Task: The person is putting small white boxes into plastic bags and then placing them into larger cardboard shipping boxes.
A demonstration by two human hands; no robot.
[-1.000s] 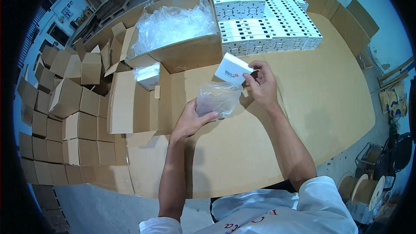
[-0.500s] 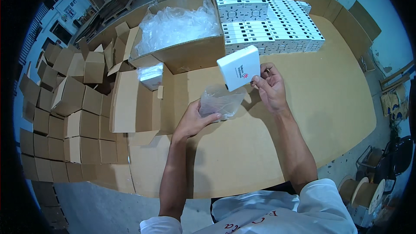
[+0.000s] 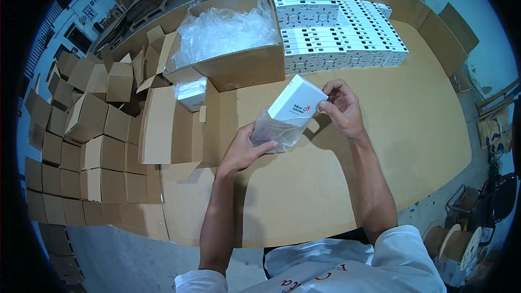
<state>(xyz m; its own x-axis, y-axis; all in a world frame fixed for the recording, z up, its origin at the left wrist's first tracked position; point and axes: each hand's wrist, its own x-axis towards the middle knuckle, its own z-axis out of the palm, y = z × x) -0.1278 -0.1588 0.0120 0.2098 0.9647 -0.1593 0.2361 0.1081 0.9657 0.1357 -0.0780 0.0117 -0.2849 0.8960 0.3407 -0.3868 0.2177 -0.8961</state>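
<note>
My left hand [image 3: 245, 149] is closed around a clear plastic bag [image 3: 279, 137] above the middle of the table. A flat white case with a small red mark [image 3: 297, 102] sits partly inside the bag's mouth, tilted, its upper part sticking out. My right hand [image 3: 343, 111] pinches the case at its right corner between thumb and fingers. To the left, an open cardboard carton [image 3: 183, 135] lies on the table with several bagged white cases [image 3: 191, 95] at its far end.
A large cardboard box [image 3: 244, 70] full of clear plastic bags [image 3: 222, 32] stands at the back. Right of it are stacked rows of white cases [image 3: 342, 43]. Several small open cartons [image 3: 87, 125] are piled at the left. A raised cardboard border [image 3: 439, 38] edges the table.
The white case has moved down and left from above the bag into its mouth. My right hand still pinches it, and my left hand stays on the bag.
</note>
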